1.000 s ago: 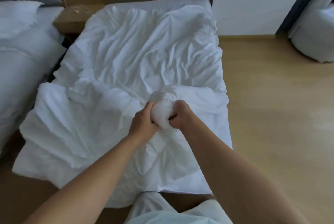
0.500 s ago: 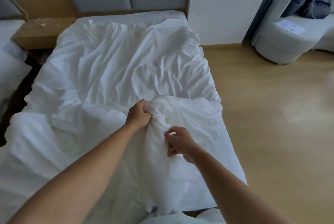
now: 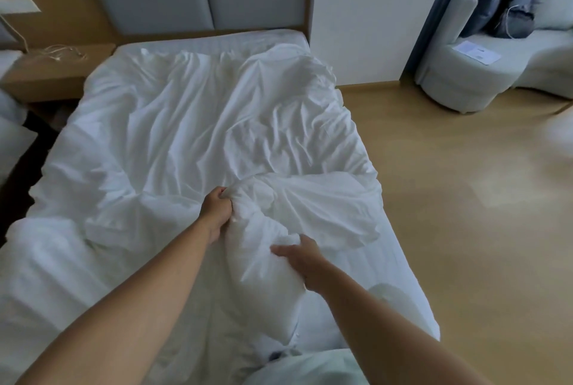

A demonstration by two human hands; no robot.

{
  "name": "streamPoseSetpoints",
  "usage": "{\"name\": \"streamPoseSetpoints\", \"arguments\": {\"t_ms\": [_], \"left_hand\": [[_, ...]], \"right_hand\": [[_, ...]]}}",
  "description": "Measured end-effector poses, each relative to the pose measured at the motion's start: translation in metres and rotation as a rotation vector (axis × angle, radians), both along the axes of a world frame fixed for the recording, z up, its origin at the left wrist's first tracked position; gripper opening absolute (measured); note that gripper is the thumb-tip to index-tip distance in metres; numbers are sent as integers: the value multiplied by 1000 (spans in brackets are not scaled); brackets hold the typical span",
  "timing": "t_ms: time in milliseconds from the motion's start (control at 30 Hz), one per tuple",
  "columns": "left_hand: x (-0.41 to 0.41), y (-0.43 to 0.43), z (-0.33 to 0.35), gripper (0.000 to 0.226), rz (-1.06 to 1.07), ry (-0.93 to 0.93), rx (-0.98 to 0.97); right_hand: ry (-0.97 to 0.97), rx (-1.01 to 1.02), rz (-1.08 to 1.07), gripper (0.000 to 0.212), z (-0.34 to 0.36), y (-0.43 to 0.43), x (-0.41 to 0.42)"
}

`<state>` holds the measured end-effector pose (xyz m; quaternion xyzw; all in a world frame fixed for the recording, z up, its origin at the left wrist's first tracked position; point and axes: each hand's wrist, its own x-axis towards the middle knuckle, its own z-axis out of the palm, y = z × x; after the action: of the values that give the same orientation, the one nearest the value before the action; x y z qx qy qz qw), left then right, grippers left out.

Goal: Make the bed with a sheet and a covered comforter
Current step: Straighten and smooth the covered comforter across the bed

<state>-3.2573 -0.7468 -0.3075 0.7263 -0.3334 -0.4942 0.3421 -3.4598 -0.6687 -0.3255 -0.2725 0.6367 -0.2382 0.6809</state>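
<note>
The white comforter (image 3: 201,136) lies crumpled across the bed (image 3: 403,276). The left hand (image 3: 217,209) has its fingers clamped on a bunched ridge of it near the bed's middle. The right hand (image 3: 302,260), closer to the foot, pinches the same ridge, thumb on top, fingers tucked beneath.

Fingertips of the left hand (image 3: 217,207) lie buried in the crumpled white comforter (image 3: 310,211); I cannot read the white paper sheet (image 3: 476,52).
</note>
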Motion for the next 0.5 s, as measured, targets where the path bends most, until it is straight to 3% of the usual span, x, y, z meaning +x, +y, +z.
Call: {"name": "streamPoseSetpoints", "arguments": {"t_ms": [67, 133, 200, 333, 433, 500], "left_hand": [[5, 0, 1, 36, -82, 47, 80], [13, 7, -4, 79, -217, -57, 134], [20, 19, -11, 99, -253, -166, 145], [34, 35, -22, 80, -134, -254, 94], [45, 34, -29, 67, -156, -372, 64], [42, 34, -24, 67, -93, -332, 72]], "right_hand": [[-3, -110, 29, 45, 3, -16, 23], [-121, -121, 72, 41, 6, -32, 39], [-299, -52, 54, 36, 6, -46, 44], [-549, 79, 58, 42, 3, -61, 41], [-465, 86, 209, 25, -4, -63, 52], [-327, 22, 375, 21, -10, -63, 62]]}}
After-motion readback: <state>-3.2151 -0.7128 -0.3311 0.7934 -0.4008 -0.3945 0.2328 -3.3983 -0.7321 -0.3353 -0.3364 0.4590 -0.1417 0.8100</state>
